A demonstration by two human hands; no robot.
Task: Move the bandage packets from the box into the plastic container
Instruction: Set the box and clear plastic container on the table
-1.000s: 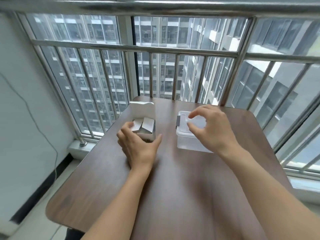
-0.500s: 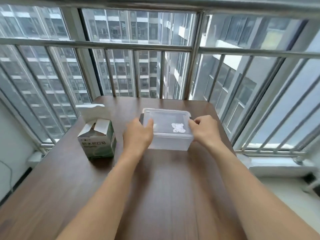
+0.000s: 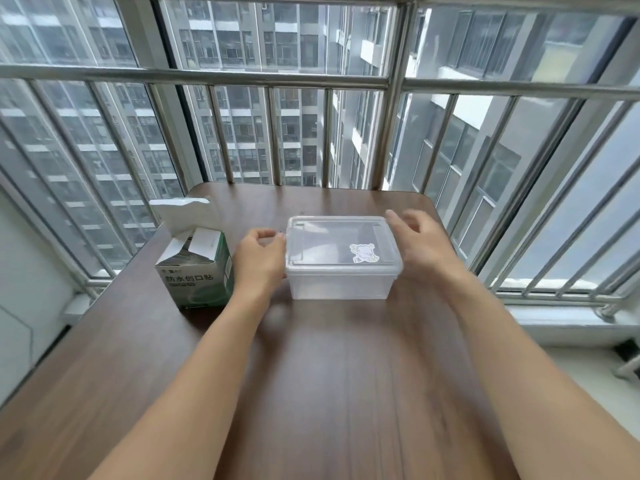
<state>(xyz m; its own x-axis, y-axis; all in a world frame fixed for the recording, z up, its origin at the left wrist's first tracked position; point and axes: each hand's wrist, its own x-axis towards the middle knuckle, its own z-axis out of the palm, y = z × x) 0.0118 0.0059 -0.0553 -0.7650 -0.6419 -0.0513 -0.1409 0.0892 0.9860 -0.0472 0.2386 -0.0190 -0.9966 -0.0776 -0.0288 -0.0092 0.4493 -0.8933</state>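
Note:
A clear plastic container (image 3: 341, 287) stands on the table's far middle with its lid (image 3: 329, 240) on; a small cartoon sticker (image 3: 363, 253) is on the lid. To its left stands the green and white bandage box (image 3: 195, 277), flaps open upward; its contents are barely visible. My left hand (image 3: 258, 261) rests against the container's left end, thumb and fingers pinched at a dark clip on the rim. My right hand (image 3: 427, 249) is blurred beside the container's right end, fingers spread, holding nothing.
The dark wooden table (image 3: 346, 382) has rounded far corners and stands against a metal window railing (image 3: 394, 133). A windowsill (image 3: 561, 317) runs along the right, and a white wall is on the left.
My left hand left the box and went to the container's left end. My right hand went from above the lid to its right end and is now slightly off it. The view swung right.

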